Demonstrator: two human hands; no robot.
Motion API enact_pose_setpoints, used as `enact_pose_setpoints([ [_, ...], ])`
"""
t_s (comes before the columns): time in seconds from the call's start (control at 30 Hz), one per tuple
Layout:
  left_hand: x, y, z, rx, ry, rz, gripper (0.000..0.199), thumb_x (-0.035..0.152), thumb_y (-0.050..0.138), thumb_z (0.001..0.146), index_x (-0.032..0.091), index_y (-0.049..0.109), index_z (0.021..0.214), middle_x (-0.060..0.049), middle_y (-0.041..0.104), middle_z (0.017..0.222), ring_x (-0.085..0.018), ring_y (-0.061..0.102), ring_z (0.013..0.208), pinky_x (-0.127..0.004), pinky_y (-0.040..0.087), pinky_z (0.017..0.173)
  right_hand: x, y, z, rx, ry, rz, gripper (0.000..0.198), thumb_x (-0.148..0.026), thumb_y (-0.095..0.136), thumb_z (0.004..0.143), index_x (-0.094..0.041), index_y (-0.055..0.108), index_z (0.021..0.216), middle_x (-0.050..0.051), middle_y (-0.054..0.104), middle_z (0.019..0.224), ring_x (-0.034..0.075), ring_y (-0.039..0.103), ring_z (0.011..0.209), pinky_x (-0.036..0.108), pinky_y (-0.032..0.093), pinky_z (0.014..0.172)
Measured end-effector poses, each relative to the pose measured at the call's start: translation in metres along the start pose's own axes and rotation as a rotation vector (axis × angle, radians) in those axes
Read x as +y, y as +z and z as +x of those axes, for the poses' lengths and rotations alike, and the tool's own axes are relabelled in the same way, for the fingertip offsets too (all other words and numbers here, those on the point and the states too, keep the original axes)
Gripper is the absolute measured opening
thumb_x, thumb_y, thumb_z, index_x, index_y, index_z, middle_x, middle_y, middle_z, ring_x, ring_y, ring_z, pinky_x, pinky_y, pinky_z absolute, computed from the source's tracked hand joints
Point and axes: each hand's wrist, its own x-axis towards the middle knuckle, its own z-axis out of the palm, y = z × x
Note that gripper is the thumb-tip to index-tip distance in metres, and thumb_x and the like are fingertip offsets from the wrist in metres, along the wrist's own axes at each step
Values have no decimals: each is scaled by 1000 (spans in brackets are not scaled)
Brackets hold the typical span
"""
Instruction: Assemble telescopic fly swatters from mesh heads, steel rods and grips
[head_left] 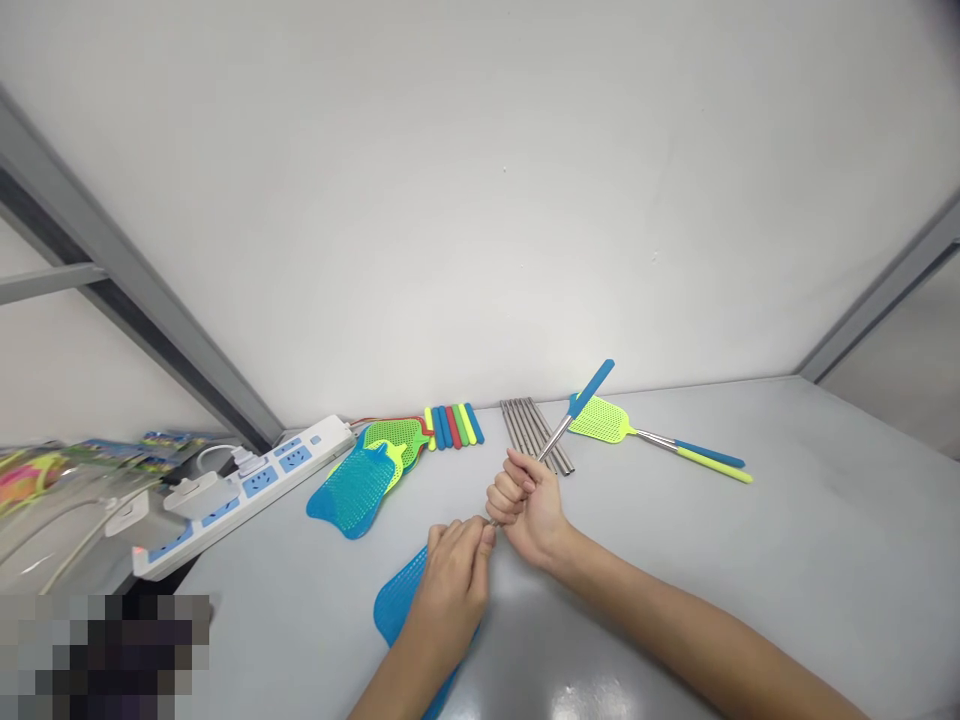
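Between my two hands is a fly swatter with a blue mesh head (401,597), a metal rod (555,438) and a blue grip (592,388). My left hand (456,565) is closed around the neck where the head meets the rod, hiding that joint. Fingers wrapped round the rod, my right hand (529,505) sits just above and to the right. The blue grip points up and away to the right. Beyond my right hand lie several loose metal rods (525,425) side by side on the grey table (637,580).
Left of the rods lie several coloured grips (454,427) and a pile of swatter heads (356,490). Swatters with rods and grips, one with a yellow head (600,420), lie at the right. A white power strip (255,490) with plugged-in adapters runs along the left.
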Motion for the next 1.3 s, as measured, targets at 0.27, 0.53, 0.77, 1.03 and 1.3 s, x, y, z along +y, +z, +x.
enact_pose_setpoints([
  [0.27,5,-19,4,-62,43,-92,22,27,28,83,20,45,70,1,51,69,-14,44,67,-34,28,74,-39,9,8,-186,86,-117,31,-26,44,75,-16,31,48,-7,22,43,5,17,36,16,16,34],
  [0.53,2,-14,4,-13,-31,-208,17,32,39,79,23,50,88,-1,56,88,-17,48,84,-34,33,77,-62,21,7,-200,-14,-255,12,-25,45,75,-16,49,70,-5,33,53,5,29,39,18,24,37],
  [0.77,0,-11,8,-111,-202,-578,26,38,48,72,20,50,91,-3,59,81,-18,55,75,-30,43,68,-96,24,4,-152,-197,-221,11,-23,44,76,-17,49,70,-6,31,51,6,31,41,18,28,40],
  [1.03,-2,-4,0,-127,-544,-1430,32,38,48,72,15,59,91,-9,62,93,-25,56,87,-37,44,75,-113,27,-2,-149,-400,-123,12,-21,42,75,-17,44,63,-6,25,48,5,26,38,16,26,36],
  [1.3,18,2,0,152,-741,-1952,24,27,50,75,17,60,94,-7,63,96,-22,56,92,-33,41,84,-112,28,-7,-111,-477,-34,18,-22,43,73,-18,35,57,-7,23,47,6,24,37,18,25,34],
])
